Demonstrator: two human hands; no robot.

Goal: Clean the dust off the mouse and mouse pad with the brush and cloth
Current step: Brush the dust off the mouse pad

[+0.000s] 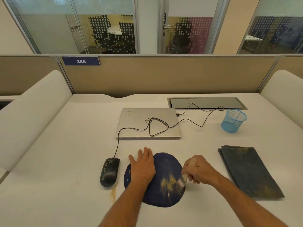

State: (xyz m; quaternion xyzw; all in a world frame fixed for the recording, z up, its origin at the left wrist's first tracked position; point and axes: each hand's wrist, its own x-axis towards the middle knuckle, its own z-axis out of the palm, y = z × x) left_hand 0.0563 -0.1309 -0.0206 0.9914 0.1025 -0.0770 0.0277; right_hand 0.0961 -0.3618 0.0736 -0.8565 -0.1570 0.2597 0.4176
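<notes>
On the white bench (65, 161), our left hand (143, 167) lies flat on the round navy mouse pad (164, 163); our right hand (199, 169) grips the wooden brush (185, 177), bristles in gritty yellow dust (168, 182).

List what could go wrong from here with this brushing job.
1. The brush in the right hand is working yellow dust near the mouse pad edge; it may just scatter onto the desk.
2. Dust already lies on the desk beside the mouse, so it could get dirty again.
3. The cloth shows yellow dust, so wiping might smear it.
</notes>
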